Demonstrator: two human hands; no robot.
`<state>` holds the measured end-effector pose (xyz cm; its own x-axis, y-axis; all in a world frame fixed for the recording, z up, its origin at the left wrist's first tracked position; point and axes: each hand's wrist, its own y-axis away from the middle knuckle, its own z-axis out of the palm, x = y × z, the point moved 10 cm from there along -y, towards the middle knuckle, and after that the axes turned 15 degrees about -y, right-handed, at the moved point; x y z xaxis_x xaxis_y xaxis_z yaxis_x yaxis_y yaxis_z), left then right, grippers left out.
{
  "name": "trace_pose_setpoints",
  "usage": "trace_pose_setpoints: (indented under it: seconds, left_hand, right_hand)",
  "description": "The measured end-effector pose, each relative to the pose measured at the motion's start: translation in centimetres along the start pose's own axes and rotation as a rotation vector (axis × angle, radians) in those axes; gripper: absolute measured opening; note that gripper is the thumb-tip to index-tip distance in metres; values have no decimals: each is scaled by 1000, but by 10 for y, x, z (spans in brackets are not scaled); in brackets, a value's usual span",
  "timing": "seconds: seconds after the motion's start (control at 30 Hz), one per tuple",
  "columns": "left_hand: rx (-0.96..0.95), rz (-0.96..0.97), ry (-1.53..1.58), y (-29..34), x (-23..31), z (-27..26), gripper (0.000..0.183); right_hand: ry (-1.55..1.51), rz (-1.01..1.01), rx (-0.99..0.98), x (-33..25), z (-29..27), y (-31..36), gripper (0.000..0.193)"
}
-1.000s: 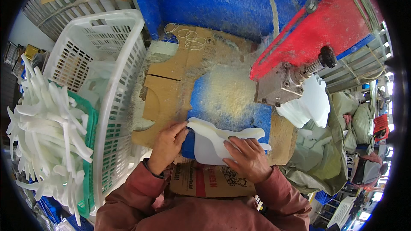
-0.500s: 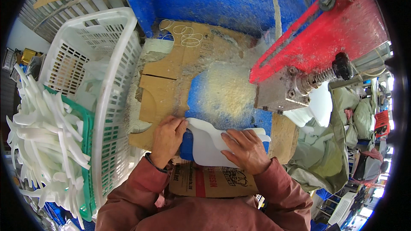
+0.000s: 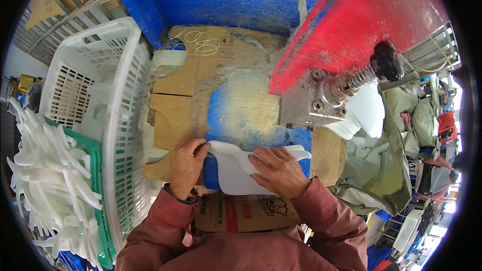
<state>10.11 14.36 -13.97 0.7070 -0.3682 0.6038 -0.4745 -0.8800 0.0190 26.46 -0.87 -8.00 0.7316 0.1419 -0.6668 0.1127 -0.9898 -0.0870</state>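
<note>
Both hands rest on a flat white moulded plastic piece with a curved handle-like arm [image 3: 236, 170], which lies on the blue work surface [image 3: 221, 115] directly in front of the person. The left hand [image 3: 185, 165] sits at the piece's left end, fingers curled, with the fingertips pinching its upper left edge. The right hand [image 3: 278, 169] lies palm down on the right half of the piece, fingers spread and pressing it flat; it is not closed around anything.

Just beyond both hands, the blue surface carries a pale yellowish layer of fine dust [image 3: 248, 103]. Beyond and to the right of the right hand stands a red machine arm [image 3: 361, 25] with a grey metal block [image 3: 309, 105] and a black knob on a spring [image 3: 386, 60]. Sheets of brown cardboard [image 3: 175, 115] lie beyond the left hand, touching the blue surface.

To the left of the left hand is a white perforated plastic basket [image 3: 125, 135]. Further left, a green crate [image 3: 98, 190] holds a heap of white plastic strips [image 3: 45, 180]. Nearer the body than the hands lies a printed cardboard box flap [image 3: 241, 213].
</note>
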Motion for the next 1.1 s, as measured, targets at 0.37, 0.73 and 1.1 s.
trace_pose_setpoints:
  seconds: [0.37, 0.73, 1.1]
  left_hand:
    - [-13, 106, -182, -3, 8, 5, 15]
    - [4, 408, -245, 5, 84, 2, 22]
    - [-169, 424, -372, 6, 86, 41, 27]
  right_hand:
    - [24, 34, -47, 6, 8, -5, 45]
    - [145, 32, -88, 8, 17, -10, 37]
    - [-137, 302, 254, 41, -54, 54, 30]
